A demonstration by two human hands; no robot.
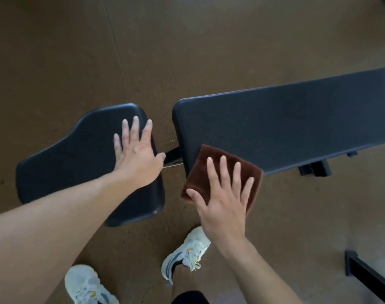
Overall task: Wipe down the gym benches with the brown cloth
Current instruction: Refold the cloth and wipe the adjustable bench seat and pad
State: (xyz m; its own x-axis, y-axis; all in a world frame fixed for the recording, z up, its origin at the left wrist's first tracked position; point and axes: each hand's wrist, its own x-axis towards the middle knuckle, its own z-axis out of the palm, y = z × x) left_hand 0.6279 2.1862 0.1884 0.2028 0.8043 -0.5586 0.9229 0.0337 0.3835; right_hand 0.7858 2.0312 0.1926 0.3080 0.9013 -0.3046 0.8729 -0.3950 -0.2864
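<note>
The right hand's fingers (223, 172) are spread apart and laid flat on the cloth (211, 170), which is seen just right of the frame's centre. The cloth is folded into a rough square; its upper part rests on the near left corner of the long pad (286, 123), while its lower left part hangs past the pad's edge, over the floor (99, 51). The thumb reaches to the cloth's lower left edge. The right hand (223, 205) is held palm down, not clamped on the cloth, with its forearm running off toward the lower right of the frame.

The left hand's fingers (134, 130) are likewise apart and pressed flat on the seat pad (77, 154), left of centre, near that pad's right end. The left hand (136, 159) is held palm down, its thumb at the pad's right edge beside the gap between the two pads, where a dark frame bar (173, 154) is seen. The left forearm runs off to the lower left. Two white shoes (185, 251) are seen on the floor at the bottom.
</note>
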